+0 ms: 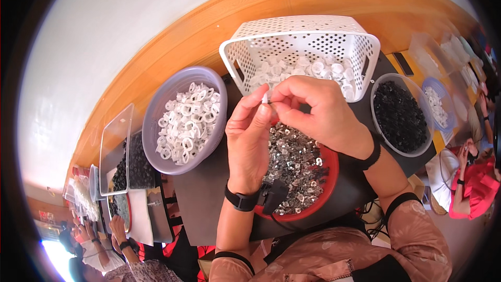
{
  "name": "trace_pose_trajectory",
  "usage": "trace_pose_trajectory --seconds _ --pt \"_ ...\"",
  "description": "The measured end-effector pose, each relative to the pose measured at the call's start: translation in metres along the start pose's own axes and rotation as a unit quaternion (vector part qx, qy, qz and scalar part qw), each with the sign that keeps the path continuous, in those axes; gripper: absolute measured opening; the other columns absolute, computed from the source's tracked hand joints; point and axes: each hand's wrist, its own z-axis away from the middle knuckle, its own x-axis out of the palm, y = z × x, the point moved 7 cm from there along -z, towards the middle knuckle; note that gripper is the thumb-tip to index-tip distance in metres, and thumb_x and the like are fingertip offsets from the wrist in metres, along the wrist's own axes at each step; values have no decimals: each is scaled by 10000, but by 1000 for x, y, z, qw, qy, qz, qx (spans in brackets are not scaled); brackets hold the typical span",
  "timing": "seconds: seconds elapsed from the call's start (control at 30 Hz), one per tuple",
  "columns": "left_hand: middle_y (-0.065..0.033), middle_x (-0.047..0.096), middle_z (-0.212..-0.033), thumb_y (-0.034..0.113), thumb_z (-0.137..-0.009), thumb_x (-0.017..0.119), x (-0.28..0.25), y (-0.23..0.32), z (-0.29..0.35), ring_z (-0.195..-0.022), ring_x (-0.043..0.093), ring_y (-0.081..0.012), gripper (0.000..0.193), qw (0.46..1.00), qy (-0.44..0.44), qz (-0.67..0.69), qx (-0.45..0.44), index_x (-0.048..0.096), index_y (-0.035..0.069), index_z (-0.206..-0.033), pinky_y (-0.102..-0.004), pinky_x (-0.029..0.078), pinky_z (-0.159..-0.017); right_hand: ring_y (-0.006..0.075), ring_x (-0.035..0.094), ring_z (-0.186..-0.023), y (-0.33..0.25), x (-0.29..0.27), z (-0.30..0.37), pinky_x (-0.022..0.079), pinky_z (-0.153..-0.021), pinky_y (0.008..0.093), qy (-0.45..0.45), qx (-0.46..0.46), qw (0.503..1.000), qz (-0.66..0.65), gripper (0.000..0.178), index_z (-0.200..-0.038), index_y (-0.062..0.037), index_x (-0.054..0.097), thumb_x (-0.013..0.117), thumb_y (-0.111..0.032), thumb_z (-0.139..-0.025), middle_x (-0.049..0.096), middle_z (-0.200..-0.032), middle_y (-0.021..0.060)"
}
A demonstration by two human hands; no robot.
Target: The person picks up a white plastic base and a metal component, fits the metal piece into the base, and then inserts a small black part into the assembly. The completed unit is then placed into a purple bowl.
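My left hand [249, 138] pinches a small white plastic part [265, 97] between thumb and fingers, above the table's middle. From the right, my right hand [315, 109] meets it, thumb and forefinger closed at the part's side; a tiny dark bit shows at those fingertips, too small to name. Below both hands sits a red bowl [331, 188] full of small shiny metal pieces [296, 169]. Behind them a white perforated basket [300, 25] lies with its open side toward me, holding white round plastic pieces [334, 70]. My hands partly cover the bowl and basket.
At left stands a grey-purple basin [151, 130] of white ring-shaped parts [189, 120]. A clear tub [377, 125] at right holds black parts [401, 117]. A black device [275, 196] with a cable sits by the red bowl's near rim. Other people work at both sides, including a person in red [477, 190].
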Motion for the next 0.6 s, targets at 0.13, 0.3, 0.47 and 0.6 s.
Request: trace_pose_trajectory --seconds 0.13,0.3,0.47,0.6 --pt "-97 640 -1090 128 -934 586 -3 2 0 -962 635 -209 299 999 20 -45 17 576 22 -1213 -364 533 -815 92 631 -633 13 4 1 504 -556 225 -38 102 988 -105 84 -868 36 587 630 -31 -841 635 -746 60" --pt "-93 653 -1057 124 -936 582 -7 -5 -2 -964 635 -208 279 998 24 -53 -16 585 14 -1193 -362 527 -832 92 628 -630 20 8 -1 507 -565 228 -54 132 982 -121 93 -870 38 576 627 -36 -848 626 -722 55" --pt "-122 642 -1130 137 -940 578 -5 -8 -4 -1026 628 -214 304 998 32 -48 -17 576 -1 -1211 -355 508 -889 131 623 -617 20 6 -3 493 -561 259 -14 49 998 -32 105 -861 24 571 637 -54 -838 622 -703 91" --pt "-108 645 -1103 112 -916 609 -4 -4 -4 -991 626 -187 284 998 50 -35 -18 600 0 -1176 -339 515 -859 160 620 -609 18 7 -2 490 -556 272 8 20 1000 -9 114 -867 21 576 646 -61 -830 627 -706 113"
